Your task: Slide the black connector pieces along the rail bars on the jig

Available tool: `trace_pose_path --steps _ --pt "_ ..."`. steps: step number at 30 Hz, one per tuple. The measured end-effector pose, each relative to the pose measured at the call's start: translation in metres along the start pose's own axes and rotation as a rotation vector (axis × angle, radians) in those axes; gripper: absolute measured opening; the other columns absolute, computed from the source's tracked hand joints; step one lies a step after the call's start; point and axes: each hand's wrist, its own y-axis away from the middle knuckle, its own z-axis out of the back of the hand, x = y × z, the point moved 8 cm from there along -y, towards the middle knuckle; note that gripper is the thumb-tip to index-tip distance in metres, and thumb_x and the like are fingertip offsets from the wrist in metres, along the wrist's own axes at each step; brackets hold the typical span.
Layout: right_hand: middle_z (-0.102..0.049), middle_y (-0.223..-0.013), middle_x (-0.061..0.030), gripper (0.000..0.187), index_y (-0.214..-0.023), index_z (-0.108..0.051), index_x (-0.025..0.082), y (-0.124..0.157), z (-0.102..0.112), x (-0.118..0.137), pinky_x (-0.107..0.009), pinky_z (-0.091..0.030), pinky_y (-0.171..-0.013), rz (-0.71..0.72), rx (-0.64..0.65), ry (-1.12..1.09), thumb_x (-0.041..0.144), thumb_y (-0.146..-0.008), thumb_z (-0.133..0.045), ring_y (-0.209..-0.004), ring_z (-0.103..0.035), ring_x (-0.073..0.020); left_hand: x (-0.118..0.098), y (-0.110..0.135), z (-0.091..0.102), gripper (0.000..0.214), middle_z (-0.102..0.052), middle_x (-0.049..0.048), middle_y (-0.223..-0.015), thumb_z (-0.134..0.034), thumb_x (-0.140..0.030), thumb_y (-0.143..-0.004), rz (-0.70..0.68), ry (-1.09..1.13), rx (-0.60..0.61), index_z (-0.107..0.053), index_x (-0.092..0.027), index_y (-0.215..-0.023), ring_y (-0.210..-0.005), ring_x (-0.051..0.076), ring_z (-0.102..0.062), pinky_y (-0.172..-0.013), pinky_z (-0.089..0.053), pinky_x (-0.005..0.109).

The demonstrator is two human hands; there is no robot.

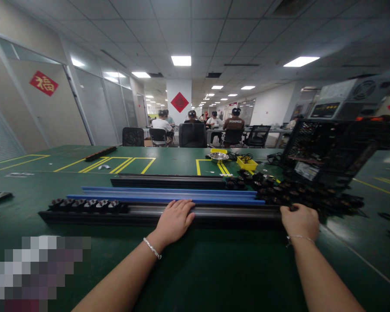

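Note:
A long black channel rail (221,213) lies crosswise on the green table in front of me. My left hand (175,219) lies over its middle, fingers stretched flat across the top towards the far edge. At the rail's right end, my right hand (300,221) is closed, with a small black part (293,208) showing between thumb and forefinger; most of it is hidden. Several black blocks with metal tops (91,205) sit in a row along the rail's left end. Directly behind it lie blue rails (169,194).
Another black rail (169,181) lies farther back. A heap of small black parts (292,190) spreads to the right, before an open computer case (321,147). A metal bowl (219,157) and a yellow bin (247,164) stand beyond. Several people sit in the background.

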Motion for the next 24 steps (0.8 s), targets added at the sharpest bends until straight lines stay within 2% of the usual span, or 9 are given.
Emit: trace_pose_path --steps 9,24 --pt "-0.056 -0.092 -0.0121 0.039 -0.1 -0.065 0.012 -0.0035 -0.0014 -0.0037 -0.036 -0.041 -0.086 0.024 -0.043 -0.031 0.033 -0.07 -0.051 -0.1 -0.05 -0.0263 -0.0007 -0.0004 0.0 0.039 -0.051 0.0017 -0.13 -0.025 -0.042 -0.093 -0.001 0.005 0.008 -0.047 -0.026 -0.122 -0.12 0.019 -0.044 -0.101 -0.03 0.041" --pt "-0.057 -0.088 -0.0109 0.038 -0.099 -0.067 0.011 -0.0051 0.0026 -0.0042 -0.036 -0.042 -0.083 0.047 -0.111 -0.065 0.029 -0.069 -0.049 -0.092 -0.051 -0.0248 -0.0002 0.0001 -0.0001 0.04 -0.052 0.0019 -0.129 -0.026 -0.042 -0.093 -0.013 -0.007 -0.009 -0.047 -0.026 -0.122 -0.12 0.019 -0.044 -0.101 -0.031 0.04"
